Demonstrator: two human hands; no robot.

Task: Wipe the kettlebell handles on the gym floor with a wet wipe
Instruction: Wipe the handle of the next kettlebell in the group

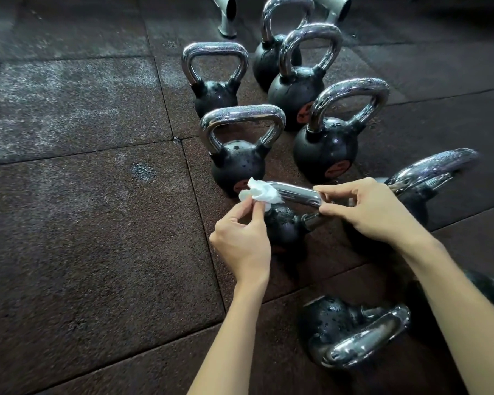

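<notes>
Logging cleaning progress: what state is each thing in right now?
wet wipe, crumpled, pressed on the handle's left end.
left hand, pinching the wet wipe.
right hand, gripping the handle's right end.
held kettlebell, on the floor, handle being wiped.
nearest kettlebell, lying on its side.
five kettlebells behind, standing upright, untouched.

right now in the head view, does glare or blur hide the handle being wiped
Head view: dim overall, with bright glare streaks on the chrome handle between the wet wipe and the right hand, but its outline is readable. Head view: the wide-angle bend stretches the forearms; the kettlebell at the right edge looks soft, and the top right corner falls dark.
</notes>
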